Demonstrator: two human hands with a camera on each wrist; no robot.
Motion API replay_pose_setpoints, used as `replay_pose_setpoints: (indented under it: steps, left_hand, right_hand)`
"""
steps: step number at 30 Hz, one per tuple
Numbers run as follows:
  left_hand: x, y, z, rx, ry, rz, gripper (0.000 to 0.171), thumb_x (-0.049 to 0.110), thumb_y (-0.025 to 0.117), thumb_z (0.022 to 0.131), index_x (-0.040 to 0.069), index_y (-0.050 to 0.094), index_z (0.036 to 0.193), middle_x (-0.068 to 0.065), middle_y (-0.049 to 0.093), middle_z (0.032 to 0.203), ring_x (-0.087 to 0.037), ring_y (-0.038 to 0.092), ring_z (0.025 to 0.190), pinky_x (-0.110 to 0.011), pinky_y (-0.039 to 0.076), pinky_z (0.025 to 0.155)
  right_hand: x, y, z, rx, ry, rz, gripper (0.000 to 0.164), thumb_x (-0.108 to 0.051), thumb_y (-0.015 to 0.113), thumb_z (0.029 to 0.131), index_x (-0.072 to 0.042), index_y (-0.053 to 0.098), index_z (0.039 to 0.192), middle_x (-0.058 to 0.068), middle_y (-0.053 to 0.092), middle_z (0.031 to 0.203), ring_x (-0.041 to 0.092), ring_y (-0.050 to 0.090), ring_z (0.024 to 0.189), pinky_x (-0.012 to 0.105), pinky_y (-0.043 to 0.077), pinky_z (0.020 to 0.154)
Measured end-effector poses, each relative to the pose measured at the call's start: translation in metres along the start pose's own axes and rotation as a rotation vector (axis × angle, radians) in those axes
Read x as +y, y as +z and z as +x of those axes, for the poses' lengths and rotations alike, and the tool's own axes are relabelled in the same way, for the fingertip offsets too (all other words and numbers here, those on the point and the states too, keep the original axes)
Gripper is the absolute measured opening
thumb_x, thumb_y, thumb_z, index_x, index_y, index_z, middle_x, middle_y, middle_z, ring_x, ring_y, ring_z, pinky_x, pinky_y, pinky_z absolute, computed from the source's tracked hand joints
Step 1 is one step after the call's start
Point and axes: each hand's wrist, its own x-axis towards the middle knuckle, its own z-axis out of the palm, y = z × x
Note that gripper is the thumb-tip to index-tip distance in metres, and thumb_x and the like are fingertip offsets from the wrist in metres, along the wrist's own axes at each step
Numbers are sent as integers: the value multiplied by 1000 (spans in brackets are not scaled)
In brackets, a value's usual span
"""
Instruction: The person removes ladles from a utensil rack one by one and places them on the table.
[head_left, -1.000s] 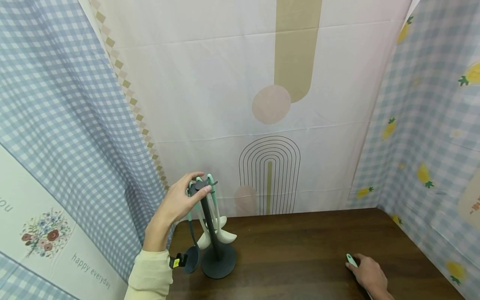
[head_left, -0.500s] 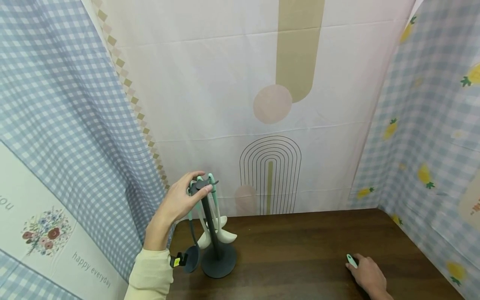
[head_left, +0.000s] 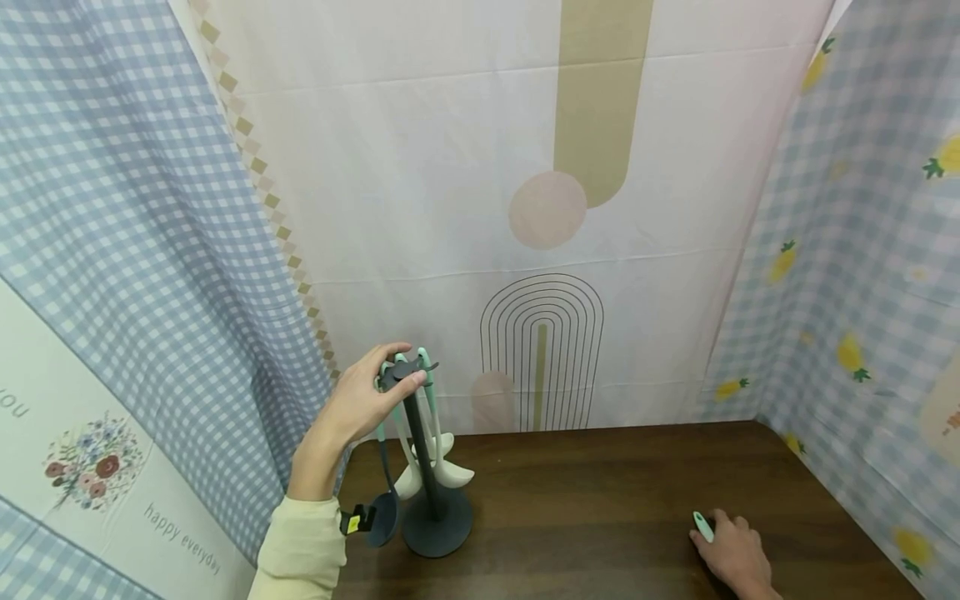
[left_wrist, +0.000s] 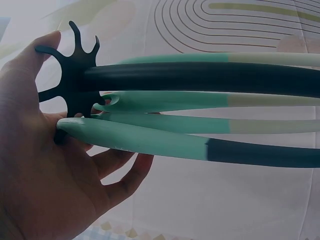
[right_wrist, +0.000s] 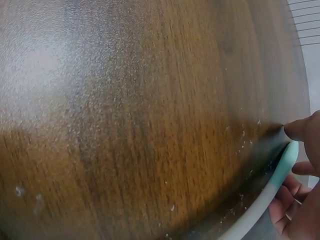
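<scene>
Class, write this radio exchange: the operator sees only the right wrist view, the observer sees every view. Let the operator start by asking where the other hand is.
Operator: I see the right hand and a green-and-white utensil. Where's the left hand?
Observer: The left hand is gripping the top of a dark stand.
Operator: Does anything dark hang there?
Observer: Yes, a dark ladle with a green handle.
Operator: I'll note that. Stand and ladle are both outside my view.
</scene>
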Motion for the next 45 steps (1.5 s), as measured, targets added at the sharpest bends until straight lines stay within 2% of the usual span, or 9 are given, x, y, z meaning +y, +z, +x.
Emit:
replay_pose_setpoints:
  steps: [4, 9, 13, 20, 23, 27, 35, 40, 45]
  left_hand:
    - [0, 0, -1, -4, 4, -3, 70, 64, 60, 100, 26, 48, 158, -4, 48, 161, -36, 44, 147, -66, 38, 113]
    - [0, -1, -1, -6, 6, -11, 70, 64, 60, 100, 26, 48, 157, -4, 47, 162, -37, 42, 149, -66, 37, 114]
    - [0, -1, 0, 0, 7, -11, 69, 64, 60, 100, 26, 49, 157, -4, 47, 162, -37, 42, 150, -67, 37, 113]
    - [0, 0, 0, 3, 15, -6, 69, 64, 60, 100, 26, 49, 156, -4, 48, 161, -38, 44, 148, -67, 38, 112]
    - [0, -2, 0, -11, 21, 14, 71, 64, 59, 100, 24, 48, 158, -6, 48, 160, -38, 45, 147, -67, 38, 112]
    - [1, -4, -2, 1, 20, 38, 76, 65, 59, 100, 20, 44, 160, -9, 49, 157, -38, 47, 142, -66, 40, 110]
    - [18, 1, -10, 106, -97, 96, 103, 75, 60, 94, 9, 28, 165, -17, 37, 161, -41, 42, 144, -65, 38, 112]
    - [35, 8, -14, 149, -185, 124, 109, 78, 64, 89, 1, 32, 159, -20, 39, 153, -40, 45, 135, -60, 41, 109]
    - [42, 8, -14, 147, -208, 124, 105, 70, 71, 89, -5, 36, 155, -23, 41, 149, -41, 48, 130, -57, 43, 109]
  right_hand:
    - [-2, -2, -2, -19, 18, -13, 89, -59, 70, 95, 18, 51, 136, 36, 56, 108, 57, 55, 99, 61, 50, 71]
    - [-11, -10, -5, -13, 12, -24, 116, -83, 57, 89, 20, 45, 140, 40, 54, 112, 61, 53, 101, 64, 49, 69]
    - [-25, -16, -10, 32, -39, -70, 118, -87, 53, 88, 17, 44, 145, 46, 50, 123, 65, 50, 109, 72, 45, 77]
    - [-57, -26, -22, 251, -211, -179, 117, -90, 46, 89, 6, 43, 156, 44, 44, 143, 67, 41, 126, 82, 36, 88]
    - [-70, -29, -24, 351, -278, -207, 113, -87, 50, 89, 1, 43, 159, 41, 41, 151, 63, 36, 135, 84, 30, 97]
    - [-89, -38, -27, 404, -332, -221, 110, -85, 54, 88, -6, 39, 163, 36, 35, 159, 59, 30, 143, 83, 24, 105]
    - [-120, -55, -32, 417, -384, -170, 112, -86, 54, 88, -14, 28, 169, 31, 25, 168, 55, 18, 153, 80, 13, 112]
    - [-130, -61, -34, 423, -389, -148, 110, -85, 54, 89, -15, 27, 169, 30, 24, 169, 54, 15, 155, 81, 12, 112]
    - [-140, -66, -34, 445, -407, -132, 110, -84, 56, 89, -14, 29, 169, 32, 26, 167, 54, 16, 154, 81, 12, 112]
